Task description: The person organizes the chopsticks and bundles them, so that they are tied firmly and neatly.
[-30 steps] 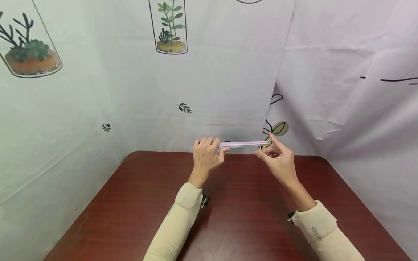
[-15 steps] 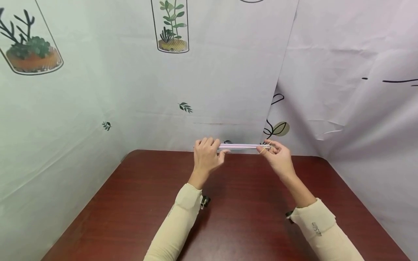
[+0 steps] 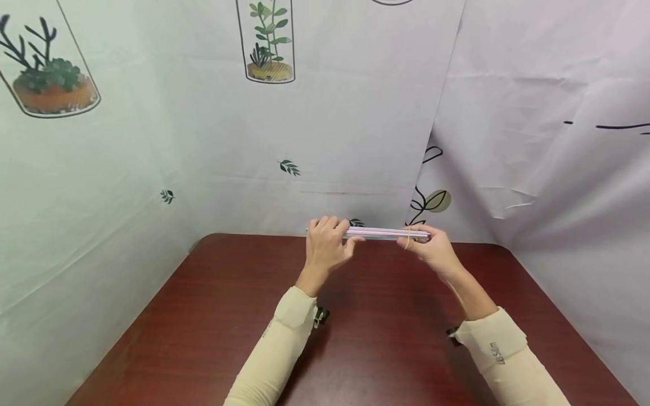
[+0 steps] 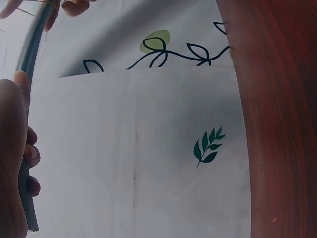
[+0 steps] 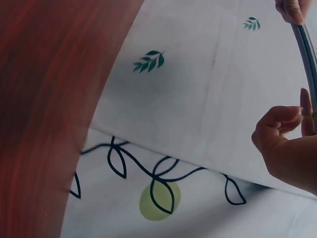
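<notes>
A bundle of slim, pale lilac sticks (image 3: 378, 232) is held level above the far edge of the table. My left hand (image 3: 326, 245) grips its left end, fingers curled over the top and thumb along the lower side. At the other end, my right hand (image 3: 433, 249) has a thin yellow rubber band (image 3: 408, 239) stretched across its fingers and thumb, and the band passes over the sticks. From the left wrist, the bundle (image 4: 30, 54) looks dark, with its near end jutting below the left hand (image 4: 12, 158). The right wrist view shows the right hand (image 5: 285, 144) beside the bundle (image 5: 305, 59).
The dark red wooden table (image 3: 355, 338) lies beneath both forearms. Behind it hangs a white cloth backdrop (image 3: 355, 141) printed with plants and leaves. Cream sleeves with dark wrist straps cover both arms.
The right hand has brought the rubber band over the bundle's right end and drawn it leftward along the sticks. The left hand keeps its grip, shifting slightly right and down.
</notes>
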Motion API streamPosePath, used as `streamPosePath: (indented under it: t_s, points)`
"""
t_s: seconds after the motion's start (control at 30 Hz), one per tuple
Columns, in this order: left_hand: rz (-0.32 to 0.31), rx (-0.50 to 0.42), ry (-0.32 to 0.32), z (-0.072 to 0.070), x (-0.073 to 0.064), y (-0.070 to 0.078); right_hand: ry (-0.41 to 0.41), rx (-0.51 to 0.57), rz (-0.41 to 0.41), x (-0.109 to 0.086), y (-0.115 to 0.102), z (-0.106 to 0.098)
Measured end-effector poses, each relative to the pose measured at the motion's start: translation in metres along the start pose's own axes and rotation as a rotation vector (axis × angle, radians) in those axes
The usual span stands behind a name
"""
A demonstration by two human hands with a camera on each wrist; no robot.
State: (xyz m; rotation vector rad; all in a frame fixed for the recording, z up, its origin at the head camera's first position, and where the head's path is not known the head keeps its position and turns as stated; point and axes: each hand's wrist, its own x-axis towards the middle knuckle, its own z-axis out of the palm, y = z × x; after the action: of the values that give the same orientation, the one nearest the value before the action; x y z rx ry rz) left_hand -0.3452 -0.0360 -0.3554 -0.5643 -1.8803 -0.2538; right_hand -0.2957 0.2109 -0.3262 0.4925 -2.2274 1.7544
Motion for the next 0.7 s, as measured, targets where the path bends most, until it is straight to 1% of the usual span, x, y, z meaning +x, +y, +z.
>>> streamPosePath:
  t_s: [0.07, 0.13, 0.23, 0.33, 0.4, 0.47, 0.6, 0.7]
  points:
    - [0.004, -0.006, 0.007, -0.0004, -0.0001, 0.0006, 0.005, -0.067, -0.043, 0.0004, 0.0001, -0.0015]
    - [0.011, -0.009, 0.01, -0.001, 0.0002, 0.0012, 0.043, -0.143, -0.121, 0.0015, 0.001, -0.0021]
    - [0.028, 0.002, 0.008, -0.0005, 0.0009, 0.0013, 0.136, -0.272, -0.264, 0.0024, 0.0024, -0.0013]
    - [0.035, 0.021, -0.005, 0.0007, 0.0001, 0.0011, 0.189, -0.393, -0.437, 0.0022, 0.0038, 0.0003]
    - [0.034, 0.027, -0.007, 0.0019, -0.0011, 0.0004, 0.196, -0.448, -0.543, 0.0014, 0.0044, 0.0017]
    - [0.038, 0.035, -0.013, 0.0025, -0.0018, 0.0007, 0.184, -0.48, -0.627, 0.0003, 0.0053, 0.0026]
    - [0.041, 0.038, -0.02, 0.0032, -0.0013, 0.0008, 0.152, -0.514, -0.74, -0.0012, 0.0064, 0.0056]
    - [0.032, 0.054, -0.03, 0.0035, 0.0, 0.0006, 0.164, -0.547, -0.846, -0.0024, 0.0081, 0.0078]
